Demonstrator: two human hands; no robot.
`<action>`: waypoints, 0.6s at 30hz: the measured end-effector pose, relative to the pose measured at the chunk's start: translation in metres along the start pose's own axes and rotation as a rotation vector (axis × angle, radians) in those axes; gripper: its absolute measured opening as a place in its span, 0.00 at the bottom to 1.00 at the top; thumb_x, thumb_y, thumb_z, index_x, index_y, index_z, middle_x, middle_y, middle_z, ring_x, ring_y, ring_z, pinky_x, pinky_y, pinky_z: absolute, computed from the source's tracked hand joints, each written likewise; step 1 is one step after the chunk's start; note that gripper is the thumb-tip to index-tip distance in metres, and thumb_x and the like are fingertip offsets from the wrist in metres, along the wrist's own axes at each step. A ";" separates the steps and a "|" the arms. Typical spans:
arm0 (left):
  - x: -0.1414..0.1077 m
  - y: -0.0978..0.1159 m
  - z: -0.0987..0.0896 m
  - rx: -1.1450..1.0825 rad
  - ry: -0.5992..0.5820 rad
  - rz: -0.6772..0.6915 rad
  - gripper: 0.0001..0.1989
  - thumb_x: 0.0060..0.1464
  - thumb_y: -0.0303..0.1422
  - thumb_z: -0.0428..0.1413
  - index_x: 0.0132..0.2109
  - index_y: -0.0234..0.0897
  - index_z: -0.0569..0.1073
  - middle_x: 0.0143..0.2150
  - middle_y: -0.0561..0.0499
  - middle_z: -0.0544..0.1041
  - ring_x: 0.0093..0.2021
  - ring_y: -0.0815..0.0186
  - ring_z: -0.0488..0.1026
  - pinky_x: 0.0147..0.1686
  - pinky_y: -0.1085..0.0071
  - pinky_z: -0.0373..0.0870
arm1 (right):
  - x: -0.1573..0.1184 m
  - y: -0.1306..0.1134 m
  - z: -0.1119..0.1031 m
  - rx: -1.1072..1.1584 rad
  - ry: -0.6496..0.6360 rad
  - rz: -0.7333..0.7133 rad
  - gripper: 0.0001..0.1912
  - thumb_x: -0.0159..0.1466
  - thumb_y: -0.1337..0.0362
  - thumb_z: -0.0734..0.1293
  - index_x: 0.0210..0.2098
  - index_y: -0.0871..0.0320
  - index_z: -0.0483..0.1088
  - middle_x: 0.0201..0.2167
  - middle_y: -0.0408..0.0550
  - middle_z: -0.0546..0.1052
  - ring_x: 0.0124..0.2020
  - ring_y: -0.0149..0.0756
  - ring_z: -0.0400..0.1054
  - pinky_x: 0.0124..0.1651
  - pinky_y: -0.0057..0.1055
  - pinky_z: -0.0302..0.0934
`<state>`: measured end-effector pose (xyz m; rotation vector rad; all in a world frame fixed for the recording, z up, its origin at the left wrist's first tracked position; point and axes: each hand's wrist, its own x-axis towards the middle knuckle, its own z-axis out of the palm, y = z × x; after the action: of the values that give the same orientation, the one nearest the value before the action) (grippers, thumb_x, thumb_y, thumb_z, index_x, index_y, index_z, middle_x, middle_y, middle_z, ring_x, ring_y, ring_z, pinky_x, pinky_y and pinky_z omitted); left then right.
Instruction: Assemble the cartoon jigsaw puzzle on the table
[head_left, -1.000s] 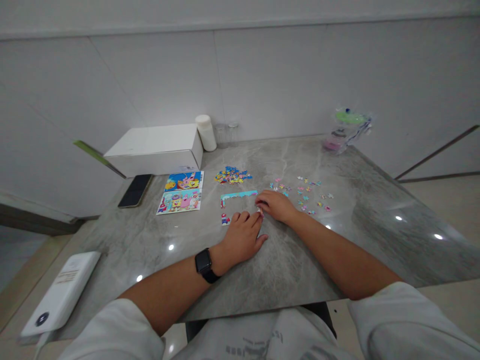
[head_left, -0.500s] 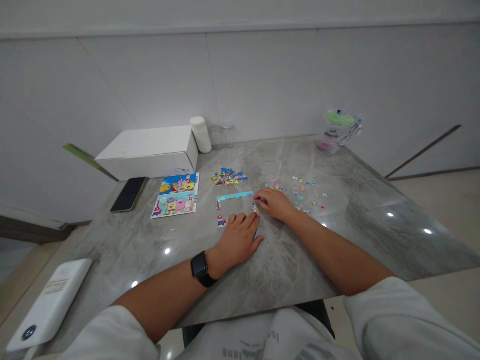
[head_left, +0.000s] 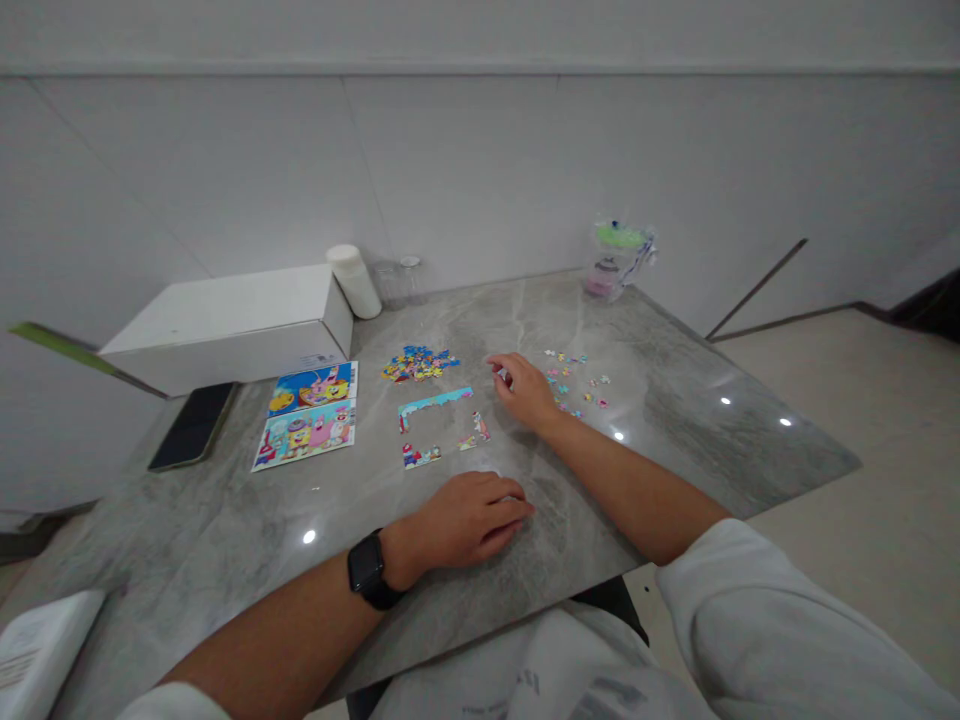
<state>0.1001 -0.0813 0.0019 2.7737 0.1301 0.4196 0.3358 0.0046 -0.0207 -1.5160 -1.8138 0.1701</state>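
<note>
Left of the puzzle border (head_left: 439, 400), whose separate sections lie on the counter (head_left: 570, 510), are the phone (head_left: 193, 427) and, nearer it, the picture cards (head_left: 309, 418). The heap of pieces (head_left: 421, 364) sits just beyond the border. On its near side, the left hand (head_left: 474, 520) lies low, fingers loosely extended. Just right of it, the right hand (head_left: 525, 388) has thumb and forefinger bent narrowly; whether they grip a piece, I cannot tell. Scattered pieces (head_left: 564, 388) lie farther right.
</note>
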 end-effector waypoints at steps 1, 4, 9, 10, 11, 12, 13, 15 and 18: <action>0.000 0.000 0.000 -0.006 0.004 0.001 0.15 0.74 0.34 0.50 0.59 0.41 0.77 0.55 0.45 0.82 0.50 0.62 0.80 0.50 0.65 0.76 | 0.003 0.002 -0.005 0.010 0.016 0.016 0.19 0.69 0.71 0.64 0.57 0.55 0.76 0.49 0.52 0.79 0.42 0.38 0.72 0.54 0.33 0.65; -0.001 -0.002 0.002 -0.015 0.017 -0.013 0.14 0.74 0.33 0.50 0.57 0.41 0.77 0.54 0.46 0.82 0.50 0.63 0.80 0.49 0.66 0.77 | 0.015 0.007 -0.029 0.009 0.017 -0.001 0.15 0.70 0.69 0.63 0.52 0.54 0.79 0.46 0.51 0.79 0.40 0.38 0.72 0.53 0.34 0.65; -0.003 -0.005 0.004 -0.014 0.036 -0.017 0.14 0.72 0.31 0.51 0.58 0.40 0.77 0.53 0.46 0.82 0.49 0.62 0.80 0.49 0.65 0.77 | 0.032 0.024 -0.087 -0.025 0.214 0.026 0.14 0.70 0.65 0.64 0.50 0.56 0.80 0.44 0.52 0.80 0.39 0.38 0.71 0.49 0.35 0.66; -0.003 -0.005 0.005 -0.012 0.037 -0.014 0.14 0.72 0.31 0.51 0.59 0.40 0.77 0.53 0.46 0.82 0.49 0.62 0.80 0.49 0.65 0.77 | 0.033 0.030 -0.099 -0.027 0.247 0.054 0.15 0.69 0.64 0.64 0.51 0.56 0.80 0.44 0.51 0.81 0.37 0.38 0.70 0.47 0.34 0.66; -0.003 -0.005 0.005 -0.010 0.039 -0.012 0.14 0.72 0.31 0.51 0.59 0.40 0.77 0.53 0.45 0.82 0.49 0.62 0.80 0.49 0.65 0.77 | 0.034 0.036 -0.111 -0.030 0.276 0.082 0.15 0.69 0.62 0.64 0.51 0.56 0.79 0.43 0.51 0.81 0.36 0.37 0.70 0.45 0.34 0.66; -0.003 -0.005 0.005 -0.008 0.042 -0.009 0.14 0.72 0.31 0.51 0.59 0.41 0.77 0.53 0.45 0.82 0.49 0.62 0.80 0.49 0.65 0.77 | 0.033 0.044 -0.122 -0.034 0.309 0.104 0.16 0.68 0.61 0.65 0.51 0.56 0.79 0.42 0.50 0.81 0.34 0.36 0.69 0.44 0.34 0.66; -0.003 -0.005 0.005 -0.007 0.046 -0.006 0.14 0.72 0.31 0.51 0.59 0.41 0.76 0.53 0.45 0.82 0.49 0.62 0.80 0.49 0.65 0.77 | 0.031 0.053 -0.132 -0.039 0.330 0.118 0.16 0.67 0.60 0.66 0.50 0.57 0.79 0.41 0.50 0.81 0.32 0.35 0.69 0.42 0.33 0.66; -0.003 -0.004 0.006 -0.008 0.054 -0.001 0.14 0.72 0.30 0.51 0.58 0.40 0.76 0.53 0.45 0.82 0.48 0.62 0.79 0.49 0.64 0.77 | 0.024 0.074 -0.146 -0.054 0.354 0.151 0.16 0.66 0.59 0.67 0.49 0.57 0.80 0.39 0.49 0.81 0.30 0.34 0.68 0.40 0.33 0.65; -0.002 -0.006 0.007 -0.018 0.053 -0.012 0.13 0.72 0.30 0.51 0.58 0.41 0.76 0.52 0.46 0.82 0.48 0.62 0.79 0.48 0.64 0.77 | 0.006 0.109 -0.152 -0.073 0.390 0.236 0.17 0.65 0.59 0.66 0.49 0.59 0.80 0.38 0.51 0.82 0.31 0.35 0.69 0.39 0.33 0.65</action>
<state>0.0997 -0.0783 -0.0069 2.7437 0.1553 0.4885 0.5150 -0.0122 0.0304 -1.6791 -1.3468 -0.0768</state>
